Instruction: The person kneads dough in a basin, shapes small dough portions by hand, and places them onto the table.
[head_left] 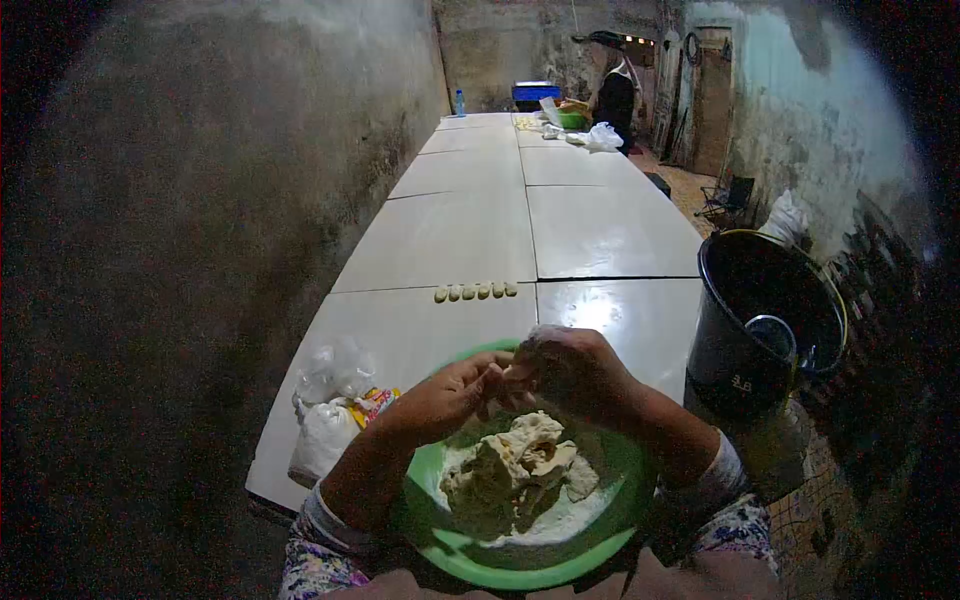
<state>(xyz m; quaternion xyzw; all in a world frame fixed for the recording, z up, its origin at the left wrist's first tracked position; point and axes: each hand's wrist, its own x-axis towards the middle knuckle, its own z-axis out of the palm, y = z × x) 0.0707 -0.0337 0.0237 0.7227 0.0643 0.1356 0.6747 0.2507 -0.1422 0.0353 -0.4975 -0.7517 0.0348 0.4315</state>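
Observation:
A green basin (pixel 525 577) holds a rough, lumpy mass of pale dough (pixel 515 465) with loose white flour around it. Above the basin's far part, my left hand (pixel 455 395) and my right hand (pixel 575 365) meet, their fingers closed together. Whatever lies between the fingertips is too small and dark to make out. Beyond the hands, several small pale dough pieces (pixel 476 292) lie in a row on the white table (pixel 430 240).
Left of the basin sit plastic bags of white powder (pixel 325 435). A large black bucket (pixel 735 350) stands at the table's right edge. At the far end are a person (pixel 614 95), a blue crate (pixel 536 92), a bottle (pixel 459 103) and white bags (pixel 602 138).

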